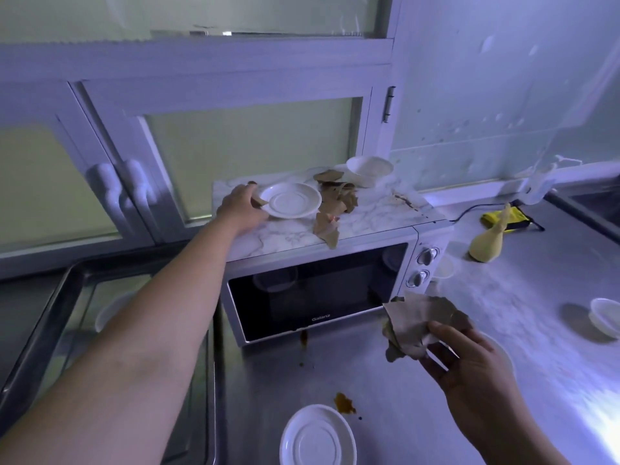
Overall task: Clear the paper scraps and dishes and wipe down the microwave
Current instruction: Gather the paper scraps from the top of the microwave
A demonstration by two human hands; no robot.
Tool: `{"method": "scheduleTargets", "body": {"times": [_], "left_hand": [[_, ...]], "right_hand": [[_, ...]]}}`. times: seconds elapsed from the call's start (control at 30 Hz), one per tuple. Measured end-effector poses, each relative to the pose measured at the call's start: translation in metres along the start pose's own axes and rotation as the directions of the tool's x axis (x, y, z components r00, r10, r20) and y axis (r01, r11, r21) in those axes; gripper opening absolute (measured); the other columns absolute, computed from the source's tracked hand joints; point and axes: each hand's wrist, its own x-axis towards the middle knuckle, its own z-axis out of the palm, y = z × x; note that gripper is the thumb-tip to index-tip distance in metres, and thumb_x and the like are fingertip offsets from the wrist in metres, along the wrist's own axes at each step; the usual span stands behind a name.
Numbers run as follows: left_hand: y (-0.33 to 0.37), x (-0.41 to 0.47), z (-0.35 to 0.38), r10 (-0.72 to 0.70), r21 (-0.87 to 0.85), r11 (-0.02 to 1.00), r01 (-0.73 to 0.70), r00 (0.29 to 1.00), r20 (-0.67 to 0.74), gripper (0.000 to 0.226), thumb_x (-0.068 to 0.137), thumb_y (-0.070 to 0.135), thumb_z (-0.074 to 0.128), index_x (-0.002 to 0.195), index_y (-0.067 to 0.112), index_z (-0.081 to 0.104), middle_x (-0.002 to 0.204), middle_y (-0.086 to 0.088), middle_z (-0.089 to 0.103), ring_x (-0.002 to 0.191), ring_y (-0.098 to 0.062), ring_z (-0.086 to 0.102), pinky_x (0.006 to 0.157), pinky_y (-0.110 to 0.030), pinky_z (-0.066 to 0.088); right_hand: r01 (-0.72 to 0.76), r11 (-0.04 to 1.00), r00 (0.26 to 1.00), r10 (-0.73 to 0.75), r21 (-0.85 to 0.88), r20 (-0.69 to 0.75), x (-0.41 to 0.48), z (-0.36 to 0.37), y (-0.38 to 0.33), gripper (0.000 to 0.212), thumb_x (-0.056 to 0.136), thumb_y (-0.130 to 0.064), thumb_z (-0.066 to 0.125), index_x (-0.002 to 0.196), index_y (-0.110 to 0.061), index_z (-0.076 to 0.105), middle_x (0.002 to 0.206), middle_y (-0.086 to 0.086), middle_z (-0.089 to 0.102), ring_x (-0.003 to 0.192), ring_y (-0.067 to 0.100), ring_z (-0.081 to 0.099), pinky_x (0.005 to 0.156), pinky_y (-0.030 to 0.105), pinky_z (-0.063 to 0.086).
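**White dishes, brown scraps: clearing under way, wiping not begun**

Nearest you, the near saucer [317, 437] sits on the steel table [402, 414], with an orange-brown spill [344, 403] just beside its far rim. Your right hand [469, 360] hovers above the table, its grip pinching a wad of paper scraps [422, 325] between thumb and curled fingers. A white rim shows beneath that hand, mostly hidden. Far to the right a small dish [605, 317] rests on the table, well apart from everything else.

Beyond stands the microwave [318, 290], door closed. A brown drip [304, 340] runs from under the door onto the table. The only writing you can read is "Galanz" [321, 319], pale on the lower door frame. The two knobs [423, 266] show no legible marks.

On the microwave's marbled top, your left hand [241, 209] has its grip curled round the left rim of the upper saucer [290, 199], which rests flat there. Loose scraps [335, 203] lie just beside it to the right, one hanging over the front edge. A white bowl [369, 169] stands at the back, touching that pile, and a dark smear [406, 201] stains the top near the right edge.

My reading is that you are early in the job. One handful of scraps is gathered but not binned, and one saucer is grasped but not lifted. The loose scraps, the bowl and the dishes on the table remain to be cleared. Nothing looks wiped, since the smear, the drip and the spill all remain. A yellow cloth [503, 219] lies on the table behind the microwave, untouched.
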Motion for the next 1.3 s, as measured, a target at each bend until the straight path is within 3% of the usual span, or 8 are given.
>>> {"method": "scheduleTargets", "body": {"times": [0.2, 0.37, 0.5, 0.6, 0.73, 0.87, 1.1, 1.3], "left_hand": [[-0.010, 0.010, 0.004, 0.073, 0.101, 0.992, -0.070, 0.997, -0.029, 0.023, 0.091, 0.015, 0.052, 0.108, 0.010, 0.068, 0.114, -0.018, 0.066, 0.092, -0.029, 0.058, 0.075, -0.032, 0.041], [-0.023, -0.011, 0.003, 0.088, 0.042, 0.996, -0.082, 0.984, -0.153, 0.038, 0.101, 0.008, 0.040, 0.135, 0.007, 0.058, 0.139, -0.017, 0.038, 0.122, -0.033, 0.050, 0.106, -0.032, 0.035], [0.005, -0.072, -0.008, 0.158, -0.243, 0.943, -0.228, 0.948, -0.276, 0.031, 0.104, 0.014, 0.042, 0.123, 0.018, 0.065, 0.113, -0.009, 0.057, 0.098, -0.025, 0.064, 0.093, -0.032, 0.051], [0.041, -0.149, -0.003, 0.204, -0.589, 0.770, -0.244, 0.970, -0.133, 0.016, 0.095, 0.019, 0.062, 0.102, 0.034, 0.065, 0.095, -0.002, 0.073, 0.077, -0.016, 0.072, 0.065, -0.029, 0.059], [0.088, -0.230, 0.029, 0.256, -0.731, 0.666, -0.152, 0.966, 0.033, 0.017, 0.080, 0.031, 0.077, 0.094, 0.034, 0.068, 0.089, 0.001, 0.076, 0.076, -0.015, 0.072, 0.060, -0.026, 0.055], [0.110, -0.266, 0.067, 0.133, -0.725, 0.686, -0.062, 0.990, 0.040, 0.007, 0.085, 0.026, 0.077, 0.089, 0.030, 0.074, 0.085, 0.003, 0.074, 0.069, -0.014, 0.069, 0.058, -0.027, 0.055], [0.132, -0.290, 0.098, -0.072, -0.802, 0.578, 0.150, 0.989, 0.133, 0.021, 0.100, 0.025, 0.057, 0.107, 0.026, 0.076, 0.121, -0.008, 0.061, 0.106, -0.017, 0.068, 0.083, -0.034, 0.059], [0.150, -0.302, 0.114, -0.178, -0.673, 0.712, 0.200, 0.979, 0.103, 0.034, 0.093, 0.015, 0.067, 0.114, 0.041, 0.063, 0.095, 0.002, 0.073, 0.087, -0.022, 0.068, 0.071, -0.025, 0.055]], "right_hand": [[-0.045, 0.998, 0.999, 0.045, -0.034, -0.022, -0.006, -0.013, 0.008, 0.018, 0.092, 0.001, 0.058, 0.087, -0.011, 0.070, 0.074, 0.008, 0.070, 0.061, 0.018, 0.068, 0.062, 0.032, 0.055], [-0.075, 0.996, 0.997, 0.075, -0.052, -0.015, 0.000, -0.017, 0.012, 0.017, 0.092, 0.001, 0.058, 0.092, -0.011, 0.070, 0.079, 0.009, 0.071, 0.066, 0.020, 0.068, 0.069, 0.036, 0.053], [-0.109, 0.991, 0.994, 0.110, -0.075, 0.002, 0.012, -0.010, 0.017, 0.016, 0.092, 0.000, 0.060, 0.099, -0.009, 0.072, 0.088, 0.011, 0.075, 0.075, 0.023, 0.071, 0.072, 0.037, 0.055], [-0.156, 0.984, 0.987, 0.158, -0.082, 0.018, 0.023, -0.003, 0.019, 0.016, 0.093, -0.002, 0.062, 0.098, -0.012, 0.073, 0.089, 0.010, 0.076, 0.080, 0.025, 0.071, 0.068, 0.035, 0.058], [-0.149, 0.980, 0.976, 0.167, -0.130, 0.139, 0.031, 0.007, 0.016, 0.014, 0.092, -0.001, 0.061, 0.094, -0.009, 0.073, 0.088, 0.011, 0.073, 0.078, 0.024, 0.069, 0.067, 0.033, 0.059], [-0.070, 0.974, 0.961, 0.124, -0.215, 0.249, 0.038, 0.007, 0.010, 0.014, 0.091, 0.002, 0.061, 0.088, -0.006, 0.072, 0.082, 0.010, 0.073, 0.074, 0.024, 0.069, 0.066, 0.033, 0.060], [-0.085, 0.958, 0.926, 0.178, -0.274, 0.333, 0.051, -0.017, 0.015, 0.014, 0.091, 0.003, 0.062, 0.090, -0.006, 0.072, 0.089, 0.011, 0.076, 0.079, 0.027, 0.071, 0.076, 0.045, 0.060], [-0.092, 0.961, 0.885, 0.199, -0.262, 0.421, 0.063, -0.046, 0.013, 0.019, 0.092, 0.002, 0.062, 0.083, -0.009, 0.076, 0.081, 0.009, 0.075, 0.071, 0.025, 0.071, 0.062, 0.035, 0.061]]}}
